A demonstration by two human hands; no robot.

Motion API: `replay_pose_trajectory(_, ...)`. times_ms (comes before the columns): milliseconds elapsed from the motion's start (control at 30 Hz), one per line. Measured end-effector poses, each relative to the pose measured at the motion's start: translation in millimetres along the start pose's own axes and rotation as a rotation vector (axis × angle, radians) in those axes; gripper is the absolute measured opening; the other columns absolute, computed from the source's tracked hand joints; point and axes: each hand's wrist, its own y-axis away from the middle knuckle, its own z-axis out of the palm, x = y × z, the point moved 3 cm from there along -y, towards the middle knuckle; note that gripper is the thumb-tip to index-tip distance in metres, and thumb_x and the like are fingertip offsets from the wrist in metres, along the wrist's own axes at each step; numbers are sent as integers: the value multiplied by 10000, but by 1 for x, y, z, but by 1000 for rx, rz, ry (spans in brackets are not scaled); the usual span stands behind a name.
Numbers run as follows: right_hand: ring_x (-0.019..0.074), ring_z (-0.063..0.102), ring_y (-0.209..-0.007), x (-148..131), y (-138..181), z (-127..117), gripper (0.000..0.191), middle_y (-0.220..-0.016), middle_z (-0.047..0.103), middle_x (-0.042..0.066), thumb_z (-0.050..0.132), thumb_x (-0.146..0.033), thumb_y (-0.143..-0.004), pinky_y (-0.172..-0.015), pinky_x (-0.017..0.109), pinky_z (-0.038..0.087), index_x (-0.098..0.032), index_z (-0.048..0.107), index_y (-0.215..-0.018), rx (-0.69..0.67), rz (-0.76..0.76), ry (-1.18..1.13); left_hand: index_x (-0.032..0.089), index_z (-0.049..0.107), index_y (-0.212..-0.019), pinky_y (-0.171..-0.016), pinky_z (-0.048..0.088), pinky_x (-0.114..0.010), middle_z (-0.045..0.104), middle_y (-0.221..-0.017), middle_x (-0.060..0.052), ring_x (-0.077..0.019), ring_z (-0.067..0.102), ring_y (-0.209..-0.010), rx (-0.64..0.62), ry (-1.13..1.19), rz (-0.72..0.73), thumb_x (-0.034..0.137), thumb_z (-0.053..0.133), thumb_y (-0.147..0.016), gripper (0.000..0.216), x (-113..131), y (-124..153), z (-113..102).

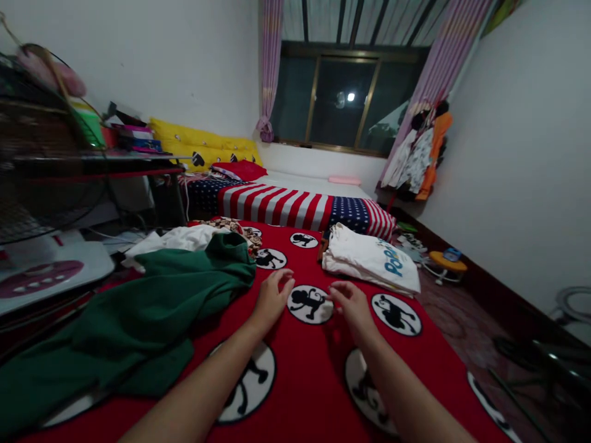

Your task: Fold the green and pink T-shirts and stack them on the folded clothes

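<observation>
My left hand hovers over the red blanket, its fingers slightly curled and apart, holding nothing. To its right, my right hand is in a like pose, fingers bent and apart with nothing between them. A white circle with a black monkey figure shows on the blanket between the two hands. Left of my left hand lies a crumpled green garment. Beyond my right hand rests a folded stack of white clothes with blue lettering on top.
A white garment and a patterned cloth lie behind the green one. Farther back is a bed with a stars-and-stripes cover. A cluttered desk stands at left; a small stool is on the floor at right.
</observation>
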Motion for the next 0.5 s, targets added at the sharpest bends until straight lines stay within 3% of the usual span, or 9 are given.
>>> replay_pose_trajectory(67,215,651,-796,-10,-45,-40,224,-831,688,69,529,-354,-733,-666,307,501,-179,620,-838,159,-115,441,186,681,-981,-855,466,-339,685,-981,-68,-211,615,-938,-95,-79,1,199,579,-808,201,-18,12,19)
replay_pose_trajectory(167,291,586,-1028,-13,-101,-92,211,-987,664,152,565,-275,-686,-879,389,440,-148,627,-842,299,-97,643,214,703,-930,-864,440,-349,687,-958,-43,-219,589,-954,-194,-128,8,187,604,-793,171,-28,21,27)
replay_pose_trajectory(233,324,527,-1125,-9,-124,-114,230,-1063,632,187,576,-263,-678,-913,415,405,-138,622,-866,352,-62,708,211,705,-904,-855,437,-332,691,-939,-37,-206,589,-937,-188,-100,-11,173,582,-808,161,-26,20,24)
replay_pose_trajectory(367,304,610,-897,5,-139,-128,68,-769,643,124,592,-238,-661,-745,378,437,-180,583,-626,354,19,790,207,704,-890,-841,443,-323,691,-924,-38,-206,592,-938,-160,-60,-23,190,575,-815,150,-22,17,20)
replay_pose_trajectory(500,223,582,-638,-13,-128,-122,183,-506,543,37,600,-222,-648,-581,294,390,-193,534,-480,281,15,807,214,698,-894,-845,463,-334,690,-921,-47,-210,606,-931,-126,14,-13,177,573,-805,158,-23,19,20)
